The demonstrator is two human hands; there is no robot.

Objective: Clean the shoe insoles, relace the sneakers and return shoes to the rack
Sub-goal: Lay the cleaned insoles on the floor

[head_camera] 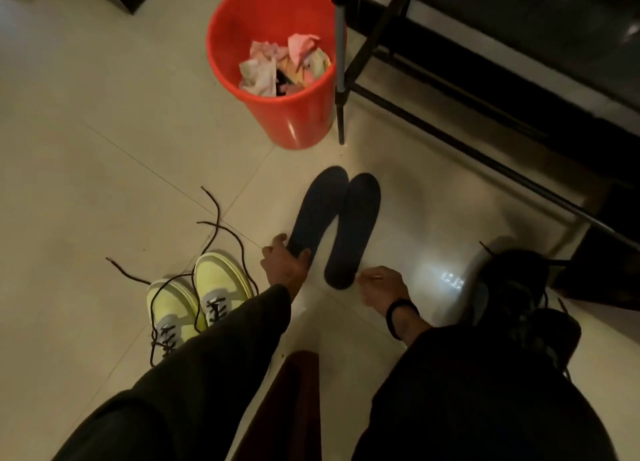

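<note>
2 dark insoles (337, 225) lie side by side ahead of both hands. The left hand (285, 264) pinches the left insole's heel; the right hand (379, 285), loosely curled, holds nothing. Lift heel-first to avoid folding.

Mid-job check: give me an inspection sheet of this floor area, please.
Surface: pale tiled floor, glare patch at right.
Job's things: two dark insoles side by side; yellow-green sneakers, dark laces trailing loose; black shoes at right.
Clutter: red bin holding crumpled paper.
Grippers: left hand grips the left insole's heel; right hand beside the right insole's heel, grip unclear.
Cables: nothing seen.
Surroundings: dark metal frame, upper right.
</note>
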